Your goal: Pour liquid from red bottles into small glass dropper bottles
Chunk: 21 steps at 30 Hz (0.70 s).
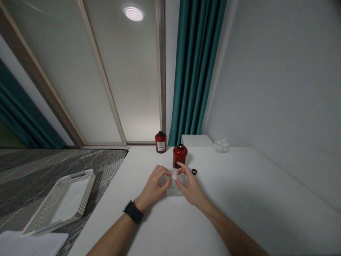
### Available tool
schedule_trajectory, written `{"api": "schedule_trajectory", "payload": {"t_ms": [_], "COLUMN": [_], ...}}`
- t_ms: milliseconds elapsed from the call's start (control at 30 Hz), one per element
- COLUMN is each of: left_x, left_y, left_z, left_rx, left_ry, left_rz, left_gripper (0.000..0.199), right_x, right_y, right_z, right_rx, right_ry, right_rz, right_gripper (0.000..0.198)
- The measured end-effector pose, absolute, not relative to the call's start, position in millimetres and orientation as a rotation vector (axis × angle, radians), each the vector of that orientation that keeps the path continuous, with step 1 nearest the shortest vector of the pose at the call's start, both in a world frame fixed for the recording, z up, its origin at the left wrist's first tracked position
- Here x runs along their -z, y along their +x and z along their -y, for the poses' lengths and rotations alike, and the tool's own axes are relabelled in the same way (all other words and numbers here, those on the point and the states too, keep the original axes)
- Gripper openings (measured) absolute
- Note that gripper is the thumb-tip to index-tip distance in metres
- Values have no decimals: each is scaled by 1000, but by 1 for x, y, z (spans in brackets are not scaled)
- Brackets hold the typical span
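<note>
A small clear plastic piece [174,174], rounded and too small to name, is pinched between the fingertips of my left hand [157,183] and my right hand [190,186]. Beneath my fingers a clear plastic box [174,192] rests on the white table. Just behind my hands stands a dark red bottle [180,153] with an open-looking dark neck, its lower part partly covered by my right fingers. A black ring [194,171] lies to the right of that bottle. My left wrist wears a black watch [133,212].
Farther back on the table [239,213] stands a second red bottle [160,142] with a white label and black top. A white box [197,140] and a clump of clear pieces [221,145] sit at the back right. A white basket [57,202] and papers [32,245] are at left.
</note>
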State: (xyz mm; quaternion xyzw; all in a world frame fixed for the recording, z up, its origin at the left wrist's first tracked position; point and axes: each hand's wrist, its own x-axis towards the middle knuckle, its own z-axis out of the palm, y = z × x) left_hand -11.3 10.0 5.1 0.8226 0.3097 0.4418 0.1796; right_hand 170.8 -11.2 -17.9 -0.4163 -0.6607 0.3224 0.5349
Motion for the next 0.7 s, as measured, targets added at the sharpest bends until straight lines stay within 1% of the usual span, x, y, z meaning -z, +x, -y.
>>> {"api": "schedule_trajectory", "payload": {"t_ms": [200, 367, 500, 567, 600, 667, 700], "left_x": [-5, -6, -9, -10, -10, -9, -8], "left_y": [-11, -10, -11, -15, -18, -25, -28], "left_z": [-10, -9, -7, -8, -9, -13, -14], "left_rx": [-1245, -1232, -1217, -1187, -1160, -1086, -1039], "left_ry": [2320, 2309, 2289, 2257, 2234, 2191, 2184], "left_rz": [-871, -909, -914, -900, -893, -884, -887], "left_gripper": [9, 9, 9, 4, 10, 32, 40], "right_x": [19, 18, 16, 16, 15, 15, 15], "right_y": [169, 164, 166, 168, 170, 171, 172], "right_z": [13, 14, 15, 15, 15, 15, 15], "right_rx": [-830, -737, -814, -889, -925, -972, -976], "right_ry": [-963, -1009, -987, -943, -922, -899, -901], "right_rz": [1597, 1572, 1574, 1579, 1582, 1593, 1598], "right_gripper": [61, 59, 65, 68, 68, 68, 68]}}
